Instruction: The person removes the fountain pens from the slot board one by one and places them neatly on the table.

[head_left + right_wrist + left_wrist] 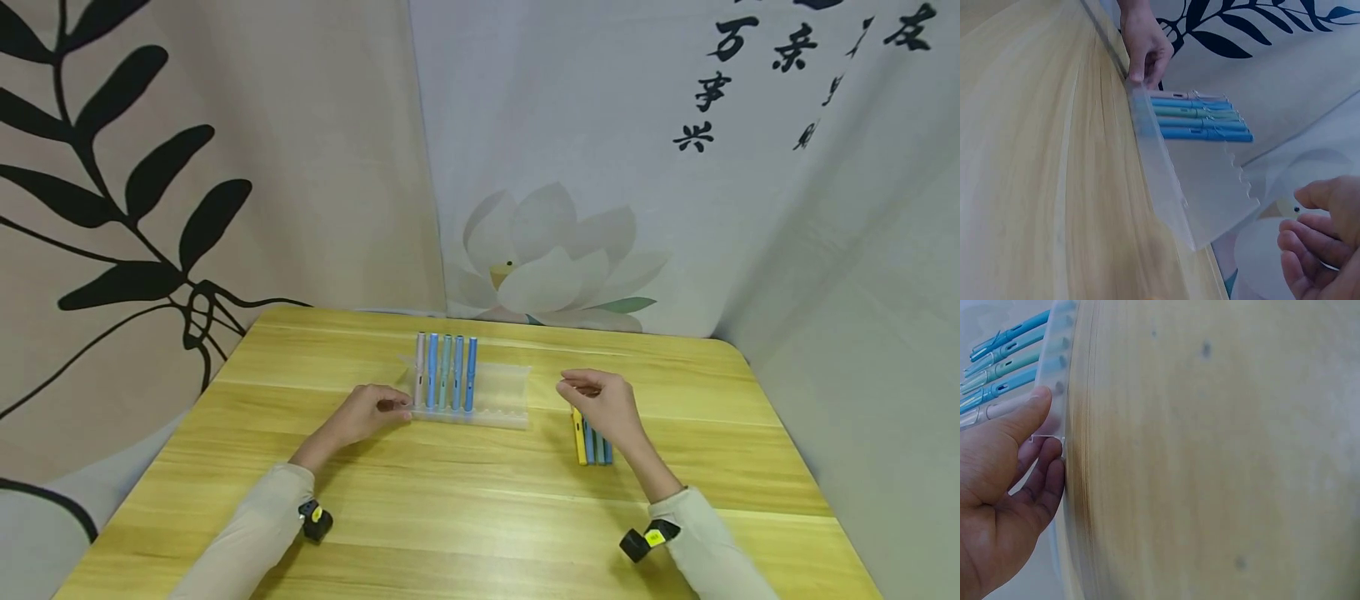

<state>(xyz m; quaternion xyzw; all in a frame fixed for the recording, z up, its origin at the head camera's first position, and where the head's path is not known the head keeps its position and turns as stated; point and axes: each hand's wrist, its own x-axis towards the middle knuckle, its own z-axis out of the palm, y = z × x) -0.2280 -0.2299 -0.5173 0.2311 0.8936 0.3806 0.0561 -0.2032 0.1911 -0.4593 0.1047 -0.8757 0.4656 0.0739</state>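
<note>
A clear plastic pen rack (504,393) stands at the back middle of the table, several pens upright in its left half: a pale pink pen (419,371), a green pen (446,371) and blue ones. My left hand (372,408) holds the rack's left end, thumb (1035,412) on the front lip and fingers curled by the corner. Farther right, my right hand (606,404) hovers over a yellow pen (580,439) and several blue and green pens lying side by side. Its fingers (1316,240) are loosely bent with nothing between them; it partly hides the lying pens' upper ends.
The rack's right half shows bare notches (1238,169) along its edge. Behind the wooden table (465,508) hangs a cloth backdrop (337,167) with printed leaves, a lotus and characters. Both wrists wear small black cameras (317,521).
</note>
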